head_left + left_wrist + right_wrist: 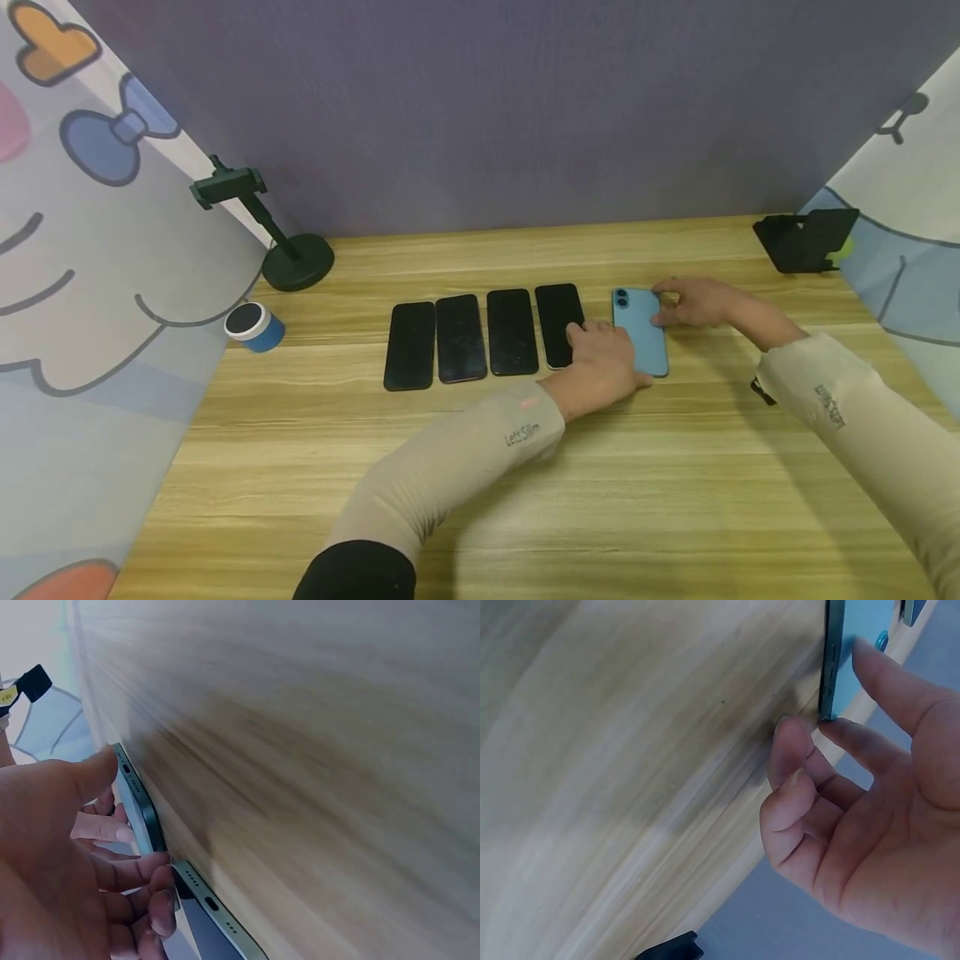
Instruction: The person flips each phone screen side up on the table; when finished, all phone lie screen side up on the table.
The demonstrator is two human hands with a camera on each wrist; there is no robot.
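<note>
A light-blue phone (643, 333) lies with its camera side up at the right end of a row of phones. My left hand (596, 367) is at its lower end, thumb and index finger at the two bottom corners in the left wrist view. The other left fingers lie over the lower part of the neighbouring dark-screened phone (558, 315). From the right, my right hand (697, 302) pinches the blue phone's upper corner; in the right wrist view its thumb touches the back and its index finger the edge. The other right fingers curl beside the phone.
Three more dark-screened phones (512, 333) lie side by side farther left. A dark green stand (296, 260) and a blue-and-white round container (258, 327) are at the left. A black folding stand (806, 240) stands at the back right, before the grey partition (510, 117).
</note>
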